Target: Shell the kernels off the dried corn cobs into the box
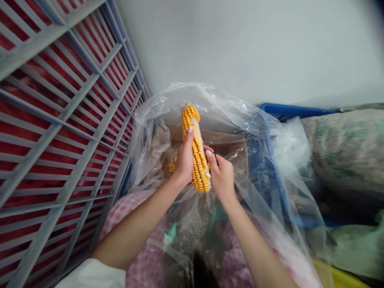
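Note:
An ear of corn (198, 156) with yellow kernels is held upright, slightly tilted, above a plastic-lined box. Part of its right side is stripped down to the pale cob. My left hand (185, 158) is wrapped round the ear from the left, thumb lying along its front. At the ear's lower right side, my right hand (221, 172) is closed, its thumb and fingers close to the bared strip. A thin dark piece shows by its fingers, too small to name. Loose kernels (172, 164) lie in the box, left of my left hand.
Clear plastic sheeting (144, 132) drapes over the cardboard (244, 154) box and my lap. A tall grey slatted crate (99, 72) with red contents stands at left. On the right are a blue crate (276, 168) and a filled sack (348, 148). A pale wall (240, 48) rises behind.

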The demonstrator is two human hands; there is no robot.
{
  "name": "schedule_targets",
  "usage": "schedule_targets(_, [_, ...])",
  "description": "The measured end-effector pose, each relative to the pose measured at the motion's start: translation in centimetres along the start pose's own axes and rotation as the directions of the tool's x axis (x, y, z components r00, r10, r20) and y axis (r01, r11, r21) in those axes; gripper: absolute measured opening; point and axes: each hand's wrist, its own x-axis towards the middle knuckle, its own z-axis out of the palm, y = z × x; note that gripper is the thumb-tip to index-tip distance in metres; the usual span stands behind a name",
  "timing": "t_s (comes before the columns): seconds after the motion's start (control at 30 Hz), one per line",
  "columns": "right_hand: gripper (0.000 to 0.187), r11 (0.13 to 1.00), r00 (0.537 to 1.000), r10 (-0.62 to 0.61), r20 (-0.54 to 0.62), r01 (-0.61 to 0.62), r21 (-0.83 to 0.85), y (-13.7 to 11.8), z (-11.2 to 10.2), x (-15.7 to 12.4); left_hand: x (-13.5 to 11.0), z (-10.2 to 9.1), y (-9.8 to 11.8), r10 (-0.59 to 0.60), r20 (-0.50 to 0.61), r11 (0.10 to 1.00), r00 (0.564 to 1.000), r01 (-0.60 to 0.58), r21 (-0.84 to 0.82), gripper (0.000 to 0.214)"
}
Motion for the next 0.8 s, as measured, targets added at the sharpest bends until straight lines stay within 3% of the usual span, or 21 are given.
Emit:
schedule_targets(0.2, [0.061, 0.991, 0.995, 0.063, 0.081, -0.072, 0.115, -0.5, -0.7, 0.8, 0.1, 0.2, 0.9, -0.058, -0.052, 0.996, 0.997, 0.054, -0.074, 0.051])
schedule_targets(0.33, [0.052, 0.999, 0.998, -0.042, 0.039, 0.042, 0.011, -1.0, -1.2, 0.9, 0.3, 0.2, 1.1, 0.013, -0.077, 0.997, 0.997, -0.019, -0.076, 0.051])
schedule_targets(0.4, [0.041, 0.996, 0.991, -0.093, 0.093, 0.092, 0.018, -1.1, -1.2, 0.7, 0.4, 0.1, 1.2, 0.025, -0.094, 0.996, 0.995, -0.033, -0.08, 0.051])
schedule_targets(0.53, [0.038, 0.991, 0.97, -0.08, 0.23, 0.053, 0.121, -0.8, -1.2, 0.6, 0.4, 0.0, 1.3, 0.035, -0.122, 0.995, 0.992, -0.046, -0.086, 0.052])
schedule_targets(0.7, [0.042, 0.997, 0.985, -0.038, 0.166, 0.026, 0.071, -0.6, -1.4, 1.0, 0.3, 0.2, 1.6, 0.025, -0.098, 0.996, 0.995, -0.034, -0.086, 0.049])
schedule_targets(0.8, [0.037, 0.992, 0.974, -0.082, 0.212, 0.059, 0.111, -0.7, -1.5, 0.8, 0.3, 0.2, 1.8, 0.042, -0.102, 0.995, 0.994, -0.051, -0.08, 0.048])
